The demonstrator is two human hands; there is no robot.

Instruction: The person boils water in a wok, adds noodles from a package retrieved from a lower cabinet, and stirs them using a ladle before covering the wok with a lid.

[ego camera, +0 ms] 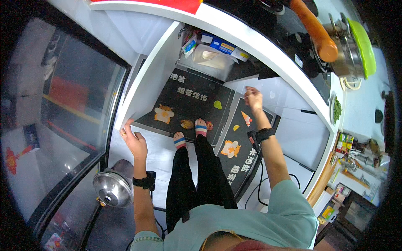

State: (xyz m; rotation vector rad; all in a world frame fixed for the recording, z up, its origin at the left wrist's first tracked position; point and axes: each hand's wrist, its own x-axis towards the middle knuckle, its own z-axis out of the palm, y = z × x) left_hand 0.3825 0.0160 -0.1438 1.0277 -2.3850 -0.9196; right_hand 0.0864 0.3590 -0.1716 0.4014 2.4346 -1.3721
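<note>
My left hand has its fingertips against the free edge of a white cabinet door, which stands swung out on the left. The thumb is apart from the fingers. My right hand is blurred, its fingers bent, beside a second white cabinet door panel; I cannot tell whether it touches the panel. Between the doors the low cabinet holds a translucent plastic container, a blue box and a white packet with a green and blue label.
Dark printed mats cover the floor under my feet. A shiny metal lidded bin stands left, near a glass door. Above the cabinet, the counter carries a steel pot, a lime-green basin and a plate of green vegetables. Black cables hang at my right.
</note>
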